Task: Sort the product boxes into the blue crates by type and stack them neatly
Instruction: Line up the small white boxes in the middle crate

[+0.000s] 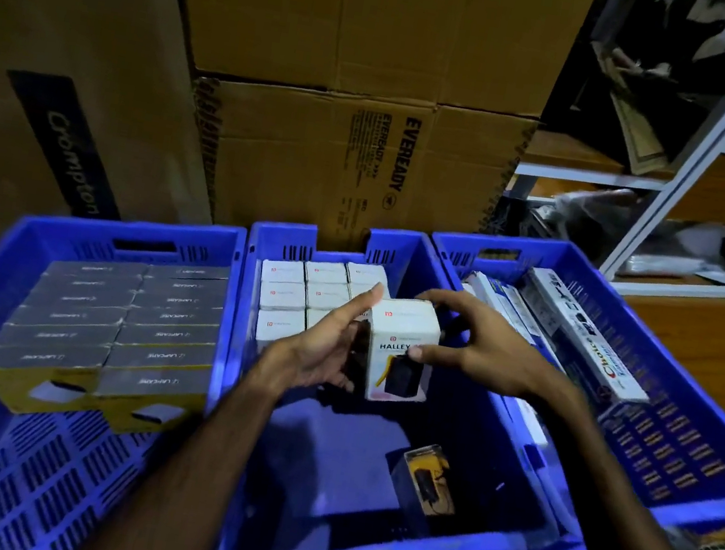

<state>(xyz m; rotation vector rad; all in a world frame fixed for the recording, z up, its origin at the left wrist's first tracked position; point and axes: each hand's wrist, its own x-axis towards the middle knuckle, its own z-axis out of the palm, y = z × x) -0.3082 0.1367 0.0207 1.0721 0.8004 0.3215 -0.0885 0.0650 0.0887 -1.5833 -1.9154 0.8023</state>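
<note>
Both hands hold one white "HALLEY" charger box (400, 353) upright over the middle blue crate (521, 488): the left hand (318, 354) cups its left side with fingers curled around it, and the right hand (479, 342) pinches its front and top between thumb and fingers. Just beyond the hands, a block of matching white boxes (299, 298) already stands packed against the crate's far left corner, so this box looks bound for the gap beside them. Below the right wrist a dark box (429, 483) lies loose on the crate floor, probably still to be sorted. Left of the hands, the left crate (44, 476) holds neat rows of grey boxes (117, 325); right of them, the right crate (676, 452) holds long white boxes (581, 330), laid less evenly.
</note>
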